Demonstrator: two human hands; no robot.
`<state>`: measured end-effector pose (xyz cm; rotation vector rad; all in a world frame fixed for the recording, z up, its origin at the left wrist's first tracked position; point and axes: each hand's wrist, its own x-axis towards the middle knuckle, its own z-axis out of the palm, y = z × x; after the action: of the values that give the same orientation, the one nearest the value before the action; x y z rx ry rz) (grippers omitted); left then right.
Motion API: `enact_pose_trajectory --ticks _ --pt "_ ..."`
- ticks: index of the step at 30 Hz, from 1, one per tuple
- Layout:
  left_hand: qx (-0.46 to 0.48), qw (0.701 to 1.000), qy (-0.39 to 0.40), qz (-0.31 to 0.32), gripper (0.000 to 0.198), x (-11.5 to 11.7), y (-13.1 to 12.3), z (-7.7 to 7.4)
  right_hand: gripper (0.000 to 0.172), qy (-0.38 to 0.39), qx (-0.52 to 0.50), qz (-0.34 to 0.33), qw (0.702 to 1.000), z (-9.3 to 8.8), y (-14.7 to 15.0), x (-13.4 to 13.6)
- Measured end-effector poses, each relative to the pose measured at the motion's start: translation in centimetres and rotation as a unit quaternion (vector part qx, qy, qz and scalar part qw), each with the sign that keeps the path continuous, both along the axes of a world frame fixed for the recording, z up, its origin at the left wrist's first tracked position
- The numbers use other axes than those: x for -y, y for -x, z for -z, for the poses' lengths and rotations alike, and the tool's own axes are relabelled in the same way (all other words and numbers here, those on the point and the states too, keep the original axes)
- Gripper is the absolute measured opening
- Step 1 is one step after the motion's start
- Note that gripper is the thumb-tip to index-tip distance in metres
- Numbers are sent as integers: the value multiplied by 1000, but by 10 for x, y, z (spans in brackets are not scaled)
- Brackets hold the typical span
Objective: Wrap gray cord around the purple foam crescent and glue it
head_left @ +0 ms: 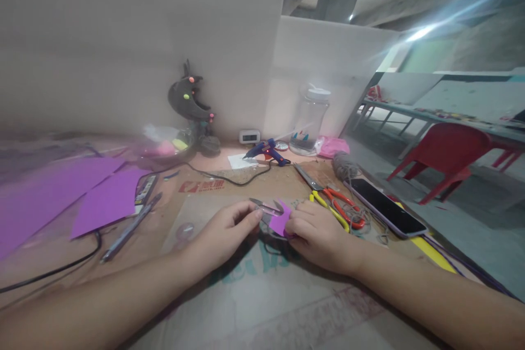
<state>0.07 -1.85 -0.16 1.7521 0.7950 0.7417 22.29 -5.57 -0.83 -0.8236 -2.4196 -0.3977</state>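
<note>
My left hand (229, 229) is closed, thumb and forefinger pinched together at a thin, grey, curved piece (268, 208) with pointed ends. It looks like metal, but I cannot make out its kind. My right hand (318, 232) is closed on a small piece of purple paper (280, 222), whose left side touches or overlaps the grey piece. Some dark, thin strands lie below the fingers. Just beyond my right hand are orange-handled scissors (342, 205) and a yellow-handled tool (328, 210), partly hidden by the knuckles.
A blue glue gun (266, 149) rests at the back, its cord running left. Purple sheets (106, 197) and a pen (131, 228) lie left. A phone (388, 208), grey yarn (344, 167) and a clear bottle (310, 120) stand or lie right. A grey crescent ornament (184, 101) stands behind.
</note>
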Motion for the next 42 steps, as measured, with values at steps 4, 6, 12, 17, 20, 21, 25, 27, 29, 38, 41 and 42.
enact_pose_trajectory --ticks 4,6,12,17,20,21,25,27,29,38,41,42 --pt "1 1000 -6 4 30 0 0 -1 13 8 -2 -5 1000 0 0 1" --pt "-7 1000 -11 2 31 0 0 -1 13 16 -3 -8 1000 0 0 2" --pt "-14 1000 -10 -9 31 0 1 1 6 79 5 -5 997 -3 2 4" --pt "-18 1000 -18 -6 29 1 1 -1 24 146 -5 -7 989 -12 3 7" --pt "-19 1000 -20 -6 29 2 0 -2 21 154 -14 1 988 -14 3 8" --pt "-20 1000 -19 -5 29 2 0 -2 21 152 -19 6 988 -14 4 8" --pt "-24 1000 -18 -6 30 3 0 -3 25 132 -30 28 990 -13 6 8" --pt "-22 999 -23 -8 30 4 0 -4 26 129 -27 29 991 -13 7 9" --pt "-20 999 -34 -6 29 5 1 -6 25 126 -22 31 991 -14 8 10" --pt "-8 999 -36 3 28 4 1 -5 18 105 -34 25 994 -14 1 9" --pt "-1 999 -35 -2 29 3 1 -2 15 92 -68 26 993 -29 -3 13" --pt "0 999 -35 -2 29 2 1 -1 16 90 -92 43 991 -36 -5 14"
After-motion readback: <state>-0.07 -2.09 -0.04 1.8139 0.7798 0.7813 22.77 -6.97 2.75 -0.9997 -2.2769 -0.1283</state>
